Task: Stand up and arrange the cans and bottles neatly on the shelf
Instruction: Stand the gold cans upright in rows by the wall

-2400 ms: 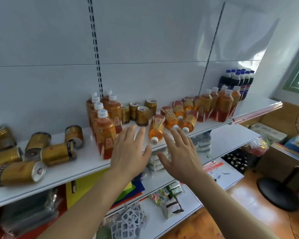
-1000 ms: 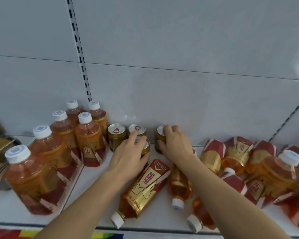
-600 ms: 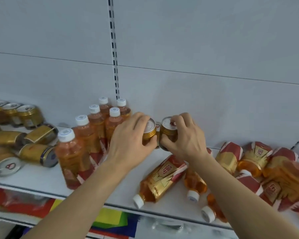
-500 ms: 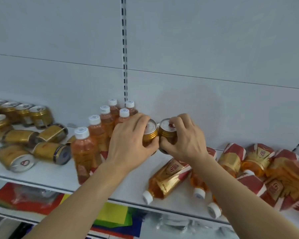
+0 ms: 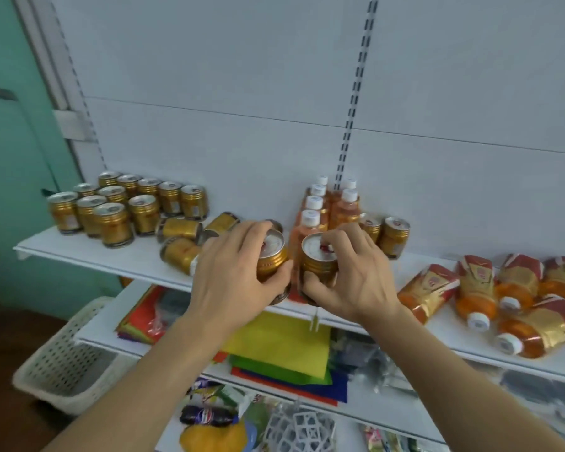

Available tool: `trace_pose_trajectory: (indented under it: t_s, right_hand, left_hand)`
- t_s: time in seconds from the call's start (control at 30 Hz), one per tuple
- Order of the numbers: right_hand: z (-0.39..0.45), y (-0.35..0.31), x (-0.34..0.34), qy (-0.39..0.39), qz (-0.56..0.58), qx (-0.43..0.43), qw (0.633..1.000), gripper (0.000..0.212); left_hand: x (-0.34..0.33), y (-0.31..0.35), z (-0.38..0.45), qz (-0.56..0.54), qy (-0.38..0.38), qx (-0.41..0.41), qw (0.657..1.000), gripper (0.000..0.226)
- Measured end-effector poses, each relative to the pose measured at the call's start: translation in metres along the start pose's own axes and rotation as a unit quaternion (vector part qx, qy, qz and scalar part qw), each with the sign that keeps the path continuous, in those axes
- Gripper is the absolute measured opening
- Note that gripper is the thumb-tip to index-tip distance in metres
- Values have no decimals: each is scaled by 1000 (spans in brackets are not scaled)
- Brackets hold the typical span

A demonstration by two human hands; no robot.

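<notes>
- At the frame's centre, our left hand (image 5: pixel 238 275) gripped a gold can (image 5: pixel 272 256), fingers curled over its top and thumb against its side.
- Just right of it, our right hand (image 5: pixel 353 275) held a second gold can (image 5: pixel 318 261) the same way; the two cans were close together above the white shelf (image 5: pixel 88 256).
- Upright cans (image 5: pixel 124 207) stood grouped at upper left, with toppled cans (image 5: pixel 180 236) beside them.
- Standing bottles (image 5: pixel 327 207) rose behind our hands; fallen bottles (image 5: pixel 490 295) lay at right.
</notes>
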State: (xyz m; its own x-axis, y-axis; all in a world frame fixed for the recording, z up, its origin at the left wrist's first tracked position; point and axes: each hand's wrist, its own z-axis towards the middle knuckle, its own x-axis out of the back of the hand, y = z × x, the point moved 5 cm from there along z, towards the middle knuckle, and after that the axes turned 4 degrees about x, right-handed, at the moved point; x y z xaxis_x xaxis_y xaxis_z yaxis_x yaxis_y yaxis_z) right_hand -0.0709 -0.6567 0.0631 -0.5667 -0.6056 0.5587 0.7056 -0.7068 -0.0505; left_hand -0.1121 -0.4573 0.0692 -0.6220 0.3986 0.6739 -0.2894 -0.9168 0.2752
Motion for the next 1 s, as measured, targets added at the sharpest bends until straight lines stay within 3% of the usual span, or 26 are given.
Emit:
trace_pose_trajectory:
  t_s: [0.2,0.5,0.87,1.0]
  right_hand:
    - [24,-70,-66,-39,39,0,998,45]
    - [85,-120,-179,-69,90,-2,993,48]
    - [152,-154,-313,-157,124,-20,980,50]
    - [155,-164,-347,-173,76,-24,982,49]
  left_hand:
    - [40,-86,-31,42,-14,68,997,65]
    - [67,-214,-22,116,-23,168,979,64]
    - [61,-334,20,160,-76,223,959,69]
    - [57,-374,23,151,-89,219,960,68]
